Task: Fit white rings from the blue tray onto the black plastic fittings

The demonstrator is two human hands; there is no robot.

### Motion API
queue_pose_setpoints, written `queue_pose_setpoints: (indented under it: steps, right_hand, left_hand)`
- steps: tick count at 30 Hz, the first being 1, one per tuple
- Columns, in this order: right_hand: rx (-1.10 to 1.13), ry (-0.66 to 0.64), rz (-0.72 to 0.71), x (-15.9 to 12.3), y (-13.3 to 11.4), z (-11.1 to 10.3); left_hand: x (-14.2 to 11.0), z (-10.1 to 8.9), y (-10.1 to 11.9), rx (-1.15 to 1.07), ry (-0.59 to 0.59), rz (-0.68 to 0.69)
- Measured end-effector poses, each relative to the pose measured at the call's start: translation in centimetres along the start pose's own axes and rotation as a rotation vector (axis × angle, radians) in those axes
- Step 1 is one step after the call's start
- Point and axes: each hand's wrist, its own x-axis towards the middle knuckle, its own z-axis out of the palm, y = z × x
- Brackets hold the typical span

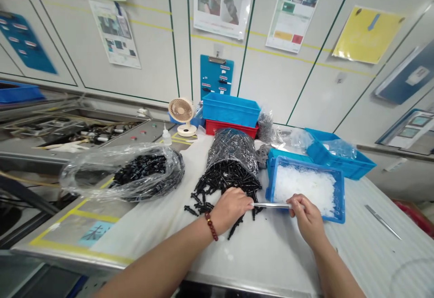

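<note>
Clear plastic tube [271,205] | level, pointing left | right hand [305,220] fingers pinch it | left hand [231,210] fingers curled over black fittings [217,194]

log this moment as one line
left hand: on shiny tube end, by black plastic parts | right hand: holding tube | beside: blue crate

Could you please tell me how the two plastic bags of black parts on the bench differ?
The left bag lies on its side, loose and baggy, with its black parts inside. The middle bag is mounded and tightly packed, with spilled parts out of its open end. Both bags are clear plastic holding small black parts.
</note>
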Motion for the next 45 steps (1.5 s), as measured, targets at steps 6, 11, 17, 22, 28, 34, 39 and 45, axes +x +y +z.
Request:
queue_pose_setpoints:
  steps: [6,11,17,22,28,34,39,45]
  right_hand:
    - [0.026,-0.036,-0.074,-0.8,0.0,1.5]
    - [-0.011,-0.088,-0.22,-1.6,0.0,2.7]
    - [-0.221,-0.297,-0.428,-2.1,-0.6,3.7]
    - [-0.202,-0.249,-0.456,-1.8,-0.8,4.2]
    - [0.011,0.131,-0.141,-0.7,0.1,1.4]
    - [0.091,0.798,0.126,0.8,1.2,-3.5]
    - [-0.056,0.829,0.212,1.2,2.3,-5.0]
    - [-0.159,0.702,0.232,1.1,2.1,-4.8]
  left_hand:
    - [-0.2,-0.1,0.6,-0.059,-0.042,0.051]
    - [-0.4,-0.1,1.3,-0.1,0.028,0.087]
    - [-0.5,0.1,2.0,-0.113,0.029,0.163]
    - [-0.2,-0.1,2.1,-0.166,0.046,0.185]
    - [-0.1,-1.5,1.2,-0.132,0.254,0.078]
    - [-0.3,-1.5,0.4,-0.064,0.296,-0.015]
    - [-0.4,-1.2,-0.2,-0.051,0.285,-0.031]
    - [-0.5,-1.3,-0.6,-0.036,0.287,-0.041]
